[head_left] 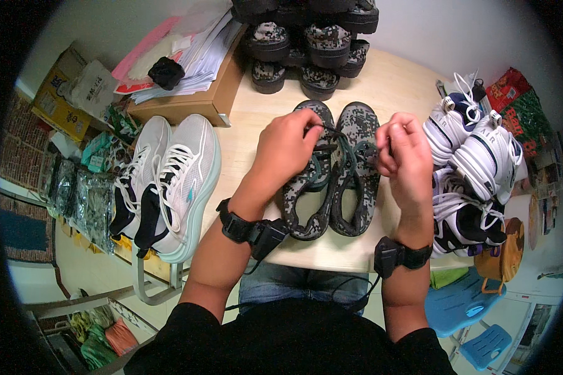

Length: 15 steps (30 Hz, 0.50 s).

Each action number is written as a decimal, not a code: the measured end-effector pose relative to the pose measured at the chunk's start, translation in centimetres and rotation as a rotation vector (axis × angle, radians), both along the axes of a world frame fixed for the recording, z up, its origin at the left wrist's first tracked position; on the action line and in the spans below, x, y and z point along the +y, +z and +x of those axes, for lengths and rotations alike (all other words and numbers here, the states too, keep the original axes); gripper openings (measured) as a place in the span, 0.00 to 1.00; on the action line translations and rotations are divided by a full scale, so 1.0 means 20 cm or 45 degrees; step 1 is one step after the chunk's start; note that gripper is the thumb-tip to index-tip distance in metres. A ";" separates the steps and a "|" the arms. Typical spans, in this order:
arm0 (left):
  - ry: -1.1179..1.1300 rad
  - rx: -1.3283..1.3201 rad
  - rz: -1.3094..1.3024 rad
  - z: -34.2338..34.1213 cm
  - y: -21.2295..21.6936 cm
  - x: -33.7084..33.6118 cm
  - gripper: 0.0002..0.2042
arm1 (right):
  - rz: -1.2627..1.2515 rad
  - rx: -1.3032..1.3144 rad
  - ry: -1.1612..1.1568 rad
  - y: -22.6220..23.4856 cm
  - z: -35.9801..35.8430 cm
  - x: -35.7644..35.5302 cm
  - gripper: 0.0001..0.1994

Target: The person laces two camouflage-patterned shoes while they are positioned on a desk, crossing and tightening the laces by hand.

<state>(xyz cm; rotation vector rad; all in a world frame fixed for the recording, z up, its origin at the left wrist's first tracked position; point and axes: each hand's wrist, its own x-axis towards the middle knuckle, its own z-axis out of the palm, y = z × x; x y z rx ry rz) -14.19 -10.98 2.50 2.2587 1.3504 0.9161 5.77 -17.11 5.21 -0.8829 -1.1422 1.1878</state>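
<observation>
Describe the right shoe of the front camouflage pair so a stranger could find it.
At the near edge of the pale table, between the left hand and right hand, sits a camouflage pair. Take the right shoe: unlike its twin, it isn't partly covered by the left hand.

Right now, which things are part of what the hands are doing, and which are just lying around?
In use: left hand, right hand, nearest camouflage shoes, dark laces.

Probably just lying about: running shoes at left, white shoes at right, stacked shoes at back, papers, cardboard box.
</observation>
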 end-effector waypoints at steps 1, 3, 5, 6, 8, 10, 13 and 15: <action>0.018 -0.256 -0.073 0.01 0.02 0.00 0.07 | 0.048 -0.607 -0.230 -0.01 -0.01 -0.01 0.07; 0.007 -0.715 -0.220 0.02 0.06 -0.01 0.05 | 0.093 -0.874 -0.359 -0.03 -0.02 -0.02 0.09; -0.117 -1.078 -0.292 0.01 0.06 0.00 0.05 | -0.121 -1.161 -0.002 -0.02 -0.01 -0.03 0.11; -0.171 -1.166 -0.325 0.00 0.06 0.00 0.05 | -0.008 -1.227 0.023 -0.03 0.00 -0.03 0.12; -0.271 -1.163 -0.339 -0.02 0.09 -0.02 0.07 | -0.040 -1.159 0.041 -0.01 0.00 -0.03 0.12; -0.335 -1.152 -0.345 -0.02 0.10 -0.02 0.07 | -0.040 -0.769 0.009 -0.02 0.02 -0.02 0.13; -0.350 -1.087 -0.353 -0.03 0.11 -0.05 0.08 | 0.286 -0.100 -0.006 0.00 0.02 0.00 0.11; -0.398 -0.911 -0.519 -0.04 0.11 -0.06 0.09 | 0.337 0.342 -0.099 0.11 -0.09 -0.04 0.12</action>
